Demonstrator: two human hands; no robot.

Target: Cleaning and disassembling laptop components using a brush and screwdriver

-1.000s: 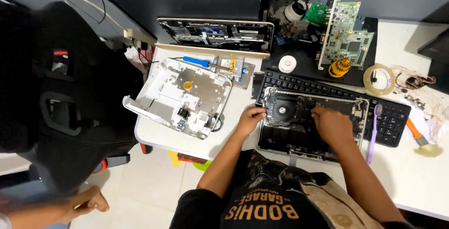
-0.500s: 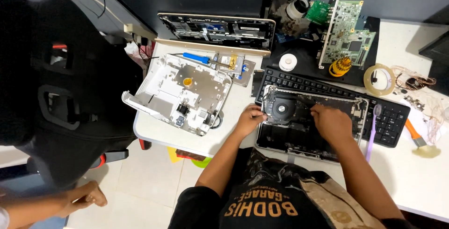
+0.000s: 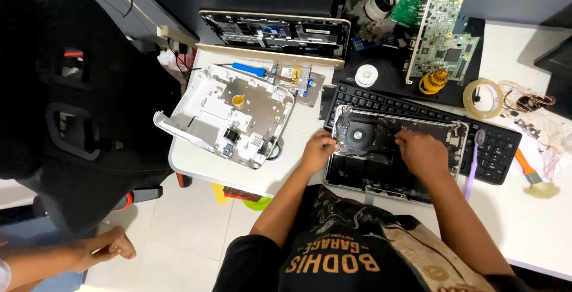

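While both curled hands, left hand (image 3: 319, 149) and right hand (image 3: 422, 152), grip unclear, press inside the opened laptop (image 3: 393, 155), a slip could nick its fan (image 3: 361, 134).

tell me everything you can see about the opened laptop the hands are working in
The opened laptop lies flat with its bottom cover off, a silver-edged shell holding dark internals and a round black fan near its upper left corner. It rests partly on top of a black keyboard on the white table, in front of the person. The left hand grips its left edge by the fan; the right hand presses into the middle of the internals.
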